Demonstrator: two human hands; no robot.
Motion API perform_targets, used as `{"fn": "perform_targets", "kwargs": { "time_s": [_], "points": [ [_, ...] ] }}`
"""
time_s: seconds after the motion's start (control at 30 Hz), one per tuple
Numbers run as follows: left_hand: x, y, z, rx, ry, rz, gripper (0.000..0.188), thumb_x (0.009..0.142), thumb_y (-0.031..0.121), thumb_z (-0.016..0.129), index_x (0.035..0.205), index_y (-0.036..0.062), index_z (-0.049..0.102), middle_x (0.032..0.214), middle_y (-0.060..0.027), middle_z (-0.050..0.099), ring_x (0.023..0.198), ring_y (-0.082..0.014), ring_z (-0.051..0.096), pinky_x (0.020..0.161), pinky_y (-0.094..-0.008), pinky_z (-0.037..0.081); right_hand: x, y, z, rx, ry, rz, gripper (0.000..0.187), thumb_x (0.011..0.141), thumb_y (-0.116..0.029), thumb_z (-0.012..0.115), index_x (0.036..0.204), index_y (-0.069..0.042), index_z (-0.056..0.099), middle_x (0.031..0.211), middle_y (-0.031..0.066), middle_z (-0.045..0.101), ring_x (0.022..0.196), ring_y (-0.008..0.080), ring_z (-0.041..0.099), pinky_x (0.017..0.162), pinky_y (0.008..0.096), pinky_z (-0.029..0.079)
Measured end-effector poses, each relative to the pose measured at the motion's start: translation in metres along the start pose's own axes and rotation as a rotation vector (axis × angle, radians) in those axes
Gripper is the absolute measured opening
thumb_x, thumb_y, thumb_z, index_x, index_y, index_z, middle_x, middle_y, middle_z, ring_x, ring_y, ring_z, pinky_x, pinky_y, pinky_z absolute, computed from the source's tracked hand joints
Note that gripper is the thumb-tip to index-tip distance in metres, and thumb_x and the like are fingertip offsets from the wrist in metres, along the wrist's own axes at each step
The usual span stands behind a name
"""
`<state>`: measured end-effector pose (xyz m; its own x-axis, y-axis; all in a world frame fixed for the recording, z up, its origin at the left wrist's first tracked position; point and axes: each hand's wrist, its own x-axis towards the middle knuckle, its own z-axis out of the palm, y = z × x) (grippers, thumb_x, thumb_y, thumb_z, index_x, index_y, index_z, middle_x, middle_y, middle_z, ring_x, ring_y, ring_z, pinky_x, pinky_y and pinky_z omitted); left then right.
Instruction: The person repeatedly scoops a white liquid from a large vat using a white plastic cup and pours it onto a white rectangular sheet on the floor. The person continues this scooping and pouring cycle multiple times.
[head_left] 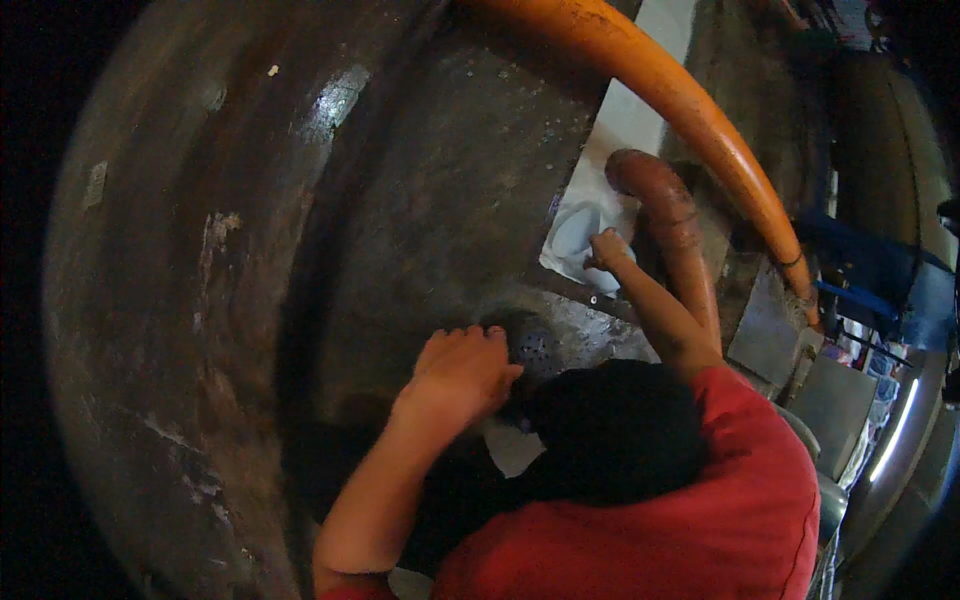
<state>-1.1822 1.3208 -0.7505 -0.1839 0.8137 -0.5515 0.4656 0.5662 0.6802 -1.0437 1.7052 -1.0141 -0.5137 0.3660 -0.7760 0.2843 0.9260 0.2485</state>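
A red shirt (690, 520) fills my near view, with a dark rounded shape (615, 425) before it that I cannot make out; beyond, I see the left hand (465, 370) palm down, fingers side by side and bent, just left of a perforated round piece (538, 345); I cannot tell whether it grips anything underneath. Farther off and to the right, the right hand (608, 250) has its fingers curled on the near right edge of a pale container (574, 232); that container sits at the near end of a white strip (630, 115); right of it bends a reddish-brown pipe (687, 235), and an orange pipe (705, 110) arcs beyond.
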Motion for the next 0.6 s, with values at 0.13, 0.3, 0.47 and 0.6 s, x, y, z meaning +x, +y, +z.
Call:
{"fn": "perform_targets", "kwargs": {
  "time_s": [0.13, 0.3, 0.47, 0.6],
  "points": [
    [-0.024, 0.005, -0.011, -0.005, 0.055, -0.187, 0.044, 0.094, 0.036, 0.055, 0.114, -0.0034, 0.056, 0.114, -0.0242, 0.062, 0.104, -0.0407, 0.06, 0.091, -0.0465, 0.047, 0.037, -0.014, 0.016, -0.074, -0.023, -0.034, 0.068, 0.07, -0.041, 0.08, 0.122, -0.003, 0.061, 0.134, 0.0415, 0.042, 0.115, 0.0486, 0.056, 0.088, 0.0476, 0.054],
    [-0.043, 0.028, -0.03, 0.034, 0.148, -0.247, 0.041, 0.094, 0.031, 0.056, 0.116, -0.0034, 0.055, 0.105, -0.0205, 0.062, 0.097, -0.0374, 0.06, 0.087, -0.045, 0.046, 0.067, -0.024, 0.017, 0.1, 0.023, 0.036, 0.053, 0.072, -0.028, 0.074, 0.118, -0.003, 0.064, 0.126, 0.0349, 0.053, 0.115, 0.0487, 0.056, 0.084, 0.0498, 0.056],
    [-0.073, 0.076, -0.065, -0.013, 0.194, -0.171, 0.042, 0.091, 0.026, 0.059, 0.124, 0.001, 0.053, 0.1, -0.0158, 0.061, 0.091, -0.034, 0.059, 0.084, -0.0428, 0.046, 0.069, -0.016, 0.016, 0.148, 0.067, -0.05, 0.052, 0.071, -0.031, 0.077, 0.112, -0.002, 0.066, 0.115, 0.0299, 0.061, 0.11, 0.0434, 0.06, 0.082, 0.0468, 0.056],
    [-0.09, 0.107, -0.082, 0.011, 0.314, -0.006, 0.041, 0.086, 0.027, 0.066, 0.125, 0.0142, 0.059, 0.115, -0.0115, 0.063, 0.1, -0.0281, 0.062, 0.083, -0.0421, 0.05, 0.043, 0.004, 0.019, 0.375, 0.219, 0.05, 0.054, 0.067, -0.04, 0.082, 0.102, -0.002, 0.067, 0.104, 0.0219, 0.066, 0.098, 0.0372, 0.064, 0.083, 0.0419, 0.054]
  ]
}}
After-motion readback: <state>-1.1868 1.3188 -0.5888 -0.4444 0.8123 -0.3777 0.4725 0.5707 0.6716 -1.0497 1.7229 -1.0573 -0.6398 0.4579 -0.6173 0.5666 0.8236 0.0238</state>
